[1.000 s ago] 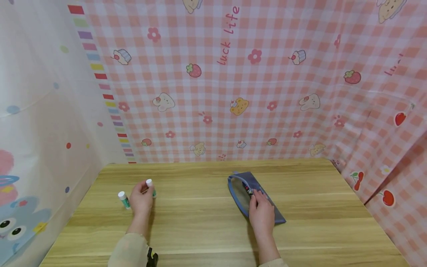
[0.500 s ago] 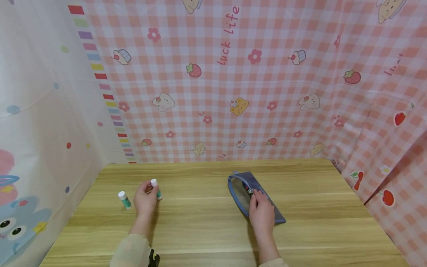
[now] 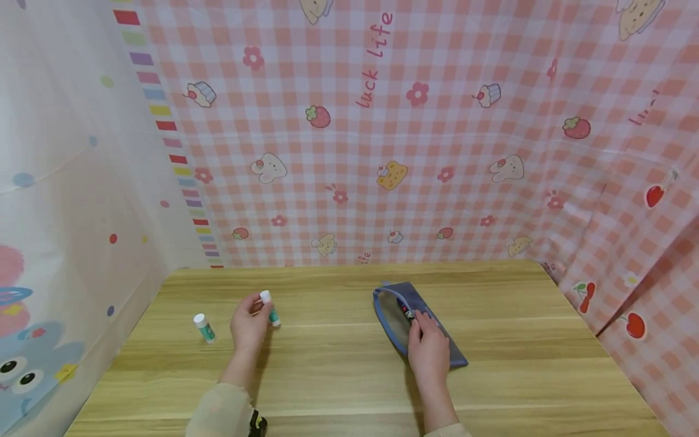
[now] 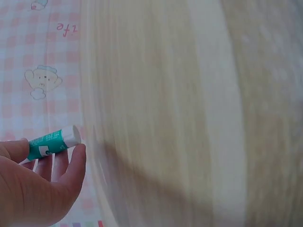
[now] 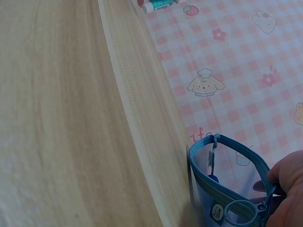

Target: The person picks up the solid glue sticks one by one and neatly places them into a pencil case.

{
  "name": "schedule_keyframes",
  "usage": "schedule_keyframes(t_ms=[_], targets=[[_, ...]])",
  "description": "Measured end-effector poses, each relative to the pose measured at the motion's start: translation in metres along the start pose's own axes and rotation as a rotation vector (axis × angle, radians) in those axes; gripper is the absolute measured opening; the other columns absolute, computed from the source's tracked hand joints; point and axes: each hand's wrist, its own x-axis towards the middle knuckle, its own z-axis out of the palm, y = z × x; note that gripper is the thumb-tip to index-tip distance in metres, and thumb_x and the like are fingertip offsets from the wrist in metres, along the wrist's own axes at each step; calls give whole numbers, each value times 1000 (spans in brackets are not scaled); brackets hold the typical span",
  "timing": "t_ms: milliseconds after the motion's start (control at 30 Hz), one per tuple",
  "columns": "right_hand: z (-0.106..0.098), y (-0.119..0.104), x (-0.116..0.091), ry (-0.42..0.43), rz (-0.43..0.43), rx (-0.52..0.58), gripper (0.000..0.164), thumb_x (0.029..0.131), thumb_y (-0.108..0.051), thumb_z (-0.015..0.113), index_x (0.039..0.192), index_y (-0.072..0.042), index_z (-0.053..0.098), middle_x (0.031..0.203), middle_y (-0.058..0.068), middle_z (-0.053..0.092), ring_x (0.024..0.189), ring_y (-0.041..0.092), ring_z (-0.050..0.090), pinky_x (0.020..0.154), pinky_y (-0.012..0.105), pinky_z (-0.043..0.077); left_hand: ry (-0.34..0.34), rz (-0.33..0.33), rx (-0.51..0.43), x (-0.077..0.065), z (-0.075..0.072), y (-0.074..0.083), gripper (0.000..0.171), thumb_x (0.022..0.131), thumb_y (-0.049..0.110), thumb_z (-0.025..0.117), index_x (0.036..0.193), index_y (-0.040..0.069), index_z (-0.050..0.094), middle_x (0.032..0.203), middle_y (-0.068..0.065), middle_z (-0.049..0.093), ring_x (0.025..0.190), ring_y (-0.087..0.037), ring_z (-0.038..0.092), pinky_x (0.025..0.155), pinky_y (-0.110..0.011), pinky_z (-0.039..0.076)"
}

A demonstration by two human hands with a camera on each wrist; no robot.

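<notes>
My left hand (image 3: 250, 325) pinches a glue stick (image 3: 273, 315) with a white cap and green body, toward the left of the table. In the left wrist view the thumb and fingertips lie along the glue stick (image 4: 49, 144). A second, similar glue stick (image 3: 204, 328) stands further left, apart from the hand. On the right, my right hand (image 3: 430, 351) grips the edge of a blue-grey zip pouch (image 3: 417, 298), whose mouth gapes. A dark marker-like item (image 3: 404, 309) shows inside the pouch. The right wrist view shows the pouch's blue zip rim (image 5: 212, 188) and a ring-shaped pull.
The wooden table (image 3: 338, 376) stretches between the two hands. A pink checked curtain (image 3: 349, 152) with cartoon prints hangs behind its far edge, and a white printed curtain (image 3: 71, 200) hangs at the left.
My left hand has moved right with the glue stick, away from the second one. The right hand and the pouch have stayed in place.
</notes>
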Motion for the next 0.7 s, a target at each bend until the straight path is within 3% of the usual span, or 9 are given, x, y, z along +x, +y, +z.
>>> schedule_keyframes(t_ms=[333, 700], targets=[[0, 1, 0, -6, 3, -4, 29, 98, -8, 55, 122, 5, 66, 126, 27, 61, 121, 46, 54, 102, 75, 30, -62, -13, -64, -8, 12, 9, 32, 95, 2, 62, 124, -9, 58, 111, -25, 61, 83, -16, 61, 66, -35, 62], [-1, -1, 0, -14, 7, -1, 29, 99, -8, 55, 123, 4, 66, 127, 26, 61, 122, 45, 54, 102, 75, 30, -87, -19, -109, -16, 30, 11, 32, 92, 0, 65, 123, -9, 60, 107, -23, 63, 81, -16, 60, 66, -39, 62]])
